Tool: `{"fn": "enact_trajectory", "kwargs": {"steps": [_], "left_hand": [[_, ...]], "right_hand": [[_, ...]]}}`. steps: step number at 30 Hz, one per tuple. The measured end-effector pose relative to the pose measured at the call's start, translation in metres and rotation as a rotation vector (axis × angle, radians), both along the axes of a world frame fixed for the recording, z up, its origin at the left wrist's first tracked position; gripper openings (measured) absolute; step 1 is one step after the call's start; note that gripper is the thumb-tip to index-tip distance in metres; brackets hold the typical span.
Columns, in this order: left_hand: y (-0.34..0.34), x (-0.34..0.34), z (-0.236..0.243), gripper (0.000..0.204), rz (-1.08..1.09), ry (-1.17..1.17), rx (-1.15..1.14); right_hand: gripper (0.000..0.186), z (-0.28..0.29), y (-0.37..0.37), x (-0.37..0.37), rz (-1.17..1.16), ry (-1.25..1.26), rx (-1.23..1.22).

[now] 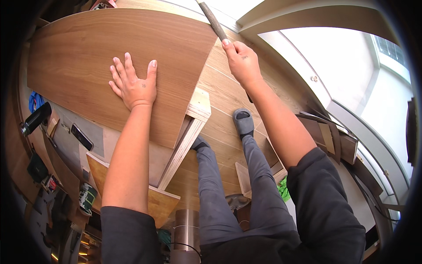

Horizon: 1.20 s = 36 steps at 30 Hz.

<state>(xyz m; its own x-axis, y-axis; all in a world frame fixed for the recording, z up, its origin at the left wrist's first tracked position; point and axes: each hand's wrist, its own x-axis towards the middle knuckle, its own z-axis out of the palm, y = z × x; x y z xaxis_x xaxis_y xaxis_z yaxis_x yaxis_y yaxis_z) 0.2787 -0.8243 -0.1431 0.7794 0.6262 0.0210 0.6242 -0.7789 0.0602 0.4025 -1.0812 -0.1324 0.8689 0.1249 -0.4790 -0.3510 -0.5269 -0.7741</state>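
Observation:
A large brown wood-grain panel [88, 39] lies flat on a workbench on the left. My left hand [137, 88] rests on the panel with its fingers spread and the palm down. Beyond the panel's far right corner, my right hand [244, 64] is closed around a long, narrow grey-brown file [212, 20]. The file slants away up to the left, past the panel's edge, and I cannot tell whether it touches that edge. A dark bit showing below my right wrist may be the file's other end. Under the panel's right side, a light plywood bench edge [200, 105] sticks out.
On the bench's left side lie a phone [82, 136], a black cylinder [36, 119] and a printed can [87, 198]. My slippered feet [243, 122] stand on the plank floor [220, 163]. Dark board offcuts [327, 136] lean at the right, near a small wooden box [242, 176].

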Motion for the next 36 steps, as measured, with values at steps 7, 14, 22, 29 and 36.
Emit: {"fn": "enact_trajectory", "kwargs": {"steps": [7, 14, 22, 29, 36], "left_hand": [[0.001, -0.004, 0.002, 0.087, 0.011, 0.016, 0.015], [0.001, -0.003, 0.002, 0.087, -0.001, 0.0, -0.002], [0.0, -0.002, 0.001, 0.089, -0.003, -0.016, -0.011], [0.0, -0.003, 0.003, 0.087, 0.011, -0.001, -0.011], [-0.002, -0.001, 0.004, 0.086, 0.016, -0.008, -0.031]], "right_hand": [[0.055, 0.011, -0.033, -0.074, 0.112, -0.063, -0.063], [0.056, 0.009, -0.004, -0.009, 0.056, -0.076, -0.039], [0.053, 0.008, -0.007, -0.015, 0.054, -0.078, -0.08], [0.052, 0.014, -0.029, -0.079, 0.141, 0.002, -0.067], [0.047, 0.003, 0.005, 0.003, 0.034, 0.04, -0.05]]}}
